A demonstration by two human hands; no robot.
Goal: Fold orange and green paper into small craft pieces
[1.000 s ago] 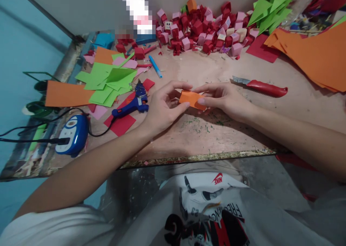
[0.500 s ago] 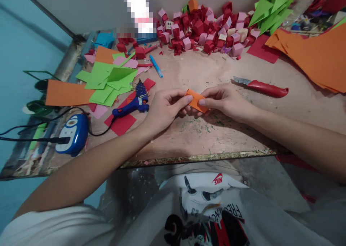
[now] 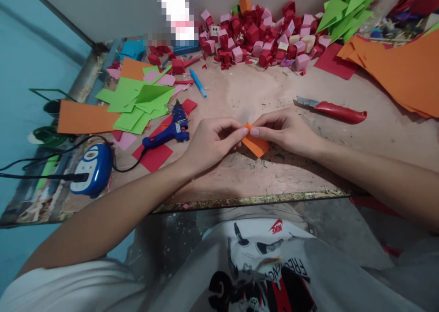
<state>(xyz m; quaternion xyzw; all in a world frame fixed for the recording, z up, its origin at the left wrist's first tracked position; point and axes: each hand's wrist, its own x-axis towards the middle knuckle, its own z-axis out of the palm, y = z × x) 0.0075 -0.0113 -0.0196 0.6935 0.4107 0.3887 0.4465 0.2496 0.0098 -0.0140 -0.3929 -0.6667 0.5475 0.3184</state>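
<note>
A small piece of orange paper (image 3: pixel 257 144) is pinched at its upper end between both hands, its lower part hanging free over the table. My left hand (image 3: pixel 219 138) is closed, thumb and fingertips on the paper's upper left side. From the other side, my right hand (image 3: pixel 283 131) pinches the paper's top with thumb and forefinger; the two thumb tips nearly meet. Green specks lie on the wood beneath. To the right of my right hand lies a red-handled cutter knife (image 3: pixel 338 111). Left of my left hand, a blue glue gun (image 3: pixel 171 131) rests on red paper (image 3: pixel 157 158).
A heap of small red and pink paper boxes (image 3: pixel 254 33) lines the back. Green sheets (image 3: pixel 137 99) lie at left, near a blue-and-white plug box (image 3: pixel 92 170) with cords. Large orange sheets (image 3: pixel 401 74) cover the right. A blue pen (image 3: pixel 198 83) lies behind my hands.
The orange paper has turned, its free end now pointing down toward me. Both hands have shifted their pinch to its upper end, bringing the thumbs closer together.
</note>
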